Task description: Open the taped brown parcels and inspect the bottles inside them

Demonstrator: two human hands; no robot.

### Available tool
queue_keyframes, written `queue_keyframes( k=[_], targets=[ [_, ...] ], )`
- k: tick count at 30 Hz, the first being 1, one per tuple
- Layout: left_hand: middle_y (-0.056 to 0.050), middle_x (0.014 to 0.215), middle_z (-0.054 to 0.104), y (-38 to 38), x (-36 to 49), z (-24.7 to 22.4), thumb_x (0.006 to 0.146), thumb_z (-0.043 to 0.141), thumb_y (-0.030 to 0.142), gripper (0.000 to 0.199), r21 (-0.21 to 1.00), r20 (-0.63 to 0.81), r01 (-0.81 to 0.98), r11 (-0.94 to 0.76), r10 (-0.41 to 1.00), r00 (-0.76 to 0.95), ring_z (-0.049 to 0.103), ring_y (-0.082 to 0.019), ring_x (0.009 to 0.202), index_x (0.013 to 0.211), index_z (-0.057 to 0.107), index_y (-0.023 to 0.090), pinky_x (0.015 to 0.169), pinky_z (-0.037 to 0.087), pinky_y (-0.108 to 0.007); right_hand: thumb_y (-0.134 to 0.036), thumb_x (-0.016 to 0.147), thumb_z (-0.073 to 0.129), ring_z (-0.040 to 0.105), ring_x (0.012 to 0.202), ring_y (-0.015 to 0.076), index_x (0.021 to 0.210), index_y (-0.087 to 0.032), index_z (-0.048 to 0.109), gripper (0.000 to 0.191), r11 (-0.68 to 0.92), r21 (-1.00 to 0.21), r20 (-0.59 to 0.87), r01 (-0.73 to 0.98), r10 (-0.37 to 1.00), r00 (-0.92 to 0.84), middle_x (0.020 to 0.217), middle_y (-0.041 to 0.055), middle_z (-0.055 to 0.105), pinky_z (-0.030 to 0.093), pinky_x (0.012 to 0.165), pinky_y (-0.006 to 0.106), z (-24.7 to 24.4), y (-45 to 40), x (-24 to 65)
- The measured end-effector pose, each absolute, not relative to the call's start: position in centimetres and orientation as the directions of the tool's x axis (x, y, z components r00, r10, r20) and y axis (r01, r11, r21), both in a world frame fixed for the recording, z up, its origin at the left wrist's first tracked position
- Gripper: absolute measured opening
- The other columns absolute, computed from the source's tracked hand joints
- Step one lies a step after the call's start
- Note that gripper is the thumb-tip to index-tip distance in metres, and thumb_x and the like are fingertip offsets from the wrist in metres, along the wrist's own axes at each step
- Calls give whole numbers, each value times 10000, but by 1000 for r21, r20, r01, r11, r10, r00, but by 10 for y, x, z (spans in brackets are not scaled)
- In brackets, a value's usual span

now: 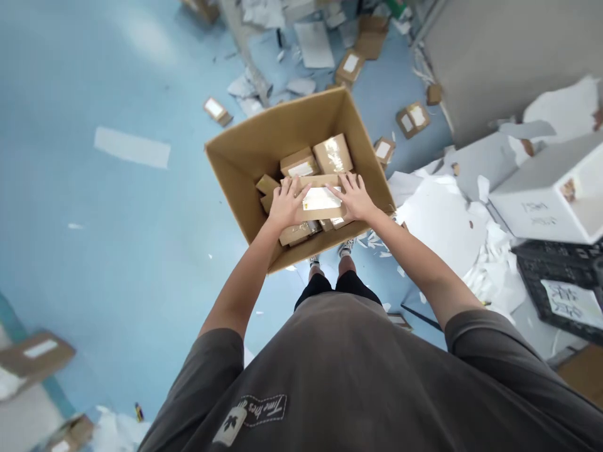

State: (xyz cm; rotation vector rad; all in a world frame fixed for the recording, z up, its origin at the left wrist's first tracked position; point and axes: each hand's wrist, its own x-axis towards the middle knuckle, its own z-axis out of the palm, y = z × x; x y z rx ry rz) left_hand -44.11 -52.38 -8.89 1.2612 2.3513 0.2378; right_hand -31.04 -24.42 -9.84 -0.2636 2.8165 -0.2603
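Observation:
A long, narrow cardboard box with a white label is held level between my two hands, over the mouth of a large open carton. My left hand grips its left end, thumb on the top face. At the right end, my right hand holds it the same way, fingers over the far edge. Below and beyond it, several smaller brown parcels lie in the carton, among them a shiny taped box and a labelled box. The held box hides part of the contents.
Several small labelled boxes lie on the blue floor beyond the carton. White paper scraps pile up at the right, beside a white box and a black crate. My feet stand just behind the carton.

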Motion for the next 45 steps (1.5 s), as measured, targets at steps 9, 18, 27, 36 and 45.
queue_keyframes(
  k=[9, 18, 27, 36, 45],
  targets=[
    [-204, 1872, -14, -360, -414, 57, 723, 954, 483, 1411, 206, -198, 961, 183, 970, -143, -68, -564, 1680, 1812, 87, 252, 1262, 174, -789, -554, 664, 991, 38, 1660, 600, 1817, -285, -30, 1563, 971, -148, -35, 187, 184, -982, 1870, 193, -67, 92, 1260, 818, 19, -147, -180],
    [-176, 1877, -20, -118, -250, 46, 648, 1009, 411, 1450, 235, -164, 937, -259, 939, 301, -45, -555, 1693, 1807, 146, 295, 1329, 153, -690, -533, 652, 990, 11, 1655, 617, 1823, -267, 67, 1515, 759, -167, -111, 630, 620, -777, 1868, 194, -46, 95, 1251, 819, 30, -36, 61],
    [-249, 1835, 177, 36, -104, -28, 500, 988, 271, 1371, 251, -444, 837, -486, 711, 546, 140, -534, 1681, 1732, 391, 229, 1311, 276, -656, -493, 633, 982, 163, 1669, 533, 1784, -250, 306, 1357, 402, -303, -353, 864, 795, -494, 1832, 270, 156, 191, 1287, 695, -48, -2, 188],
    [-179, 1836, 260, 21, -104, -33, 883, 724, 221, 935, 304, -236, 951, -59, 962, 135, 206, -417, 1702, 1741, 353, 235, 1326, 305, -630, -671, 718, 896, 237, 1633, 554, 1741, -222, 378, 1232, 66, -265, -332, 962, 930, -155, 1813, 309, 191, 237, 1221, 776, -62, -16, 155],
    [-198, 1864, 127, -68, -72, -76, 757, 919, 314, 1146, 612, -327, 783, -107, 868, 374, 174, -471, 1707, 1747, 346, 235, 1340, 315, -625, -766, 1005, 507, 458, 1479, 510, 1716, -211, 424, 906, -134, -279, -399, 951, 917, 12, 1677, 314, 432, 400, 1131, 750, -64, -39, 109]
  ],
)
